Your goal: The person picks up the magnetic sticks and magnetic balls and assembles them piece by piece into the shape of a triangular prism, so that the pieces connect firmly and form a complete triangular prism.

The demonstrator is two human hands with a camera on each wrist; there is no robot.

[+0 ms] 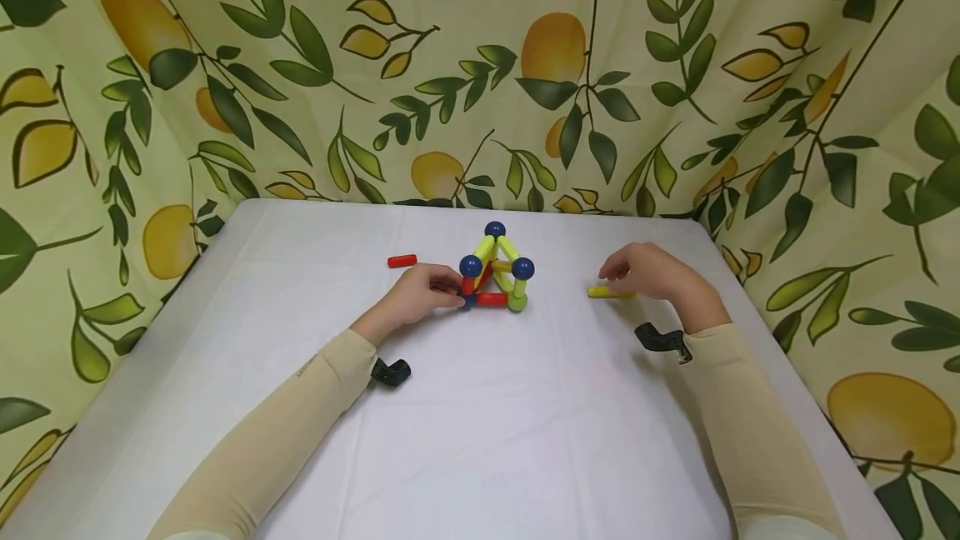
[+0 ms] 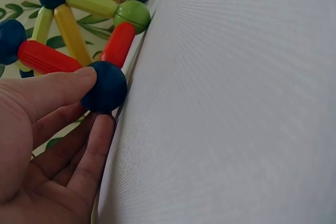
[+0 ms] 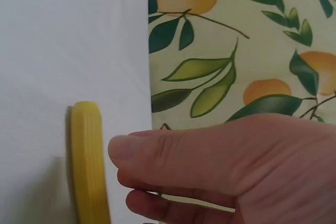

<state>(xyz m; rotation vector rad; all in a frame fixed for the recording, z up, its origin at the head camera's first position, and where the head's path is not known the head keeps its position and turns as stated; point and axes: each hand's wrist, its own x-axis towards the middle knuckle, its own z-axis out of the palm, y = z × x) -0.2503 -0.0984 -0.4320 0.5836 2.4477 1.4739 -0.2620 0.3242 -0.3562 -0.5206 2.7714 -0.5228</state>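
Note:
A frame of magnetic rods and balls stands on the white table, with blue balls at its upper corners and a green ball low on its right. At its lower left corner, my left hand pinches a blue ball between thumb and fingers. Red rods run from that ball to the green one and to another blue ball. To the right, my right hand hovers beside a loose yellow rod lying on the table. Its thumb and loosely bent fingers are apart from the rod and hold nothing.
A loose red rod lies behind my left hand, left of the frame. A curtain with fruit and leaf print hangs along the back and sides of the table. Dark camera mounts sit at both wrists.

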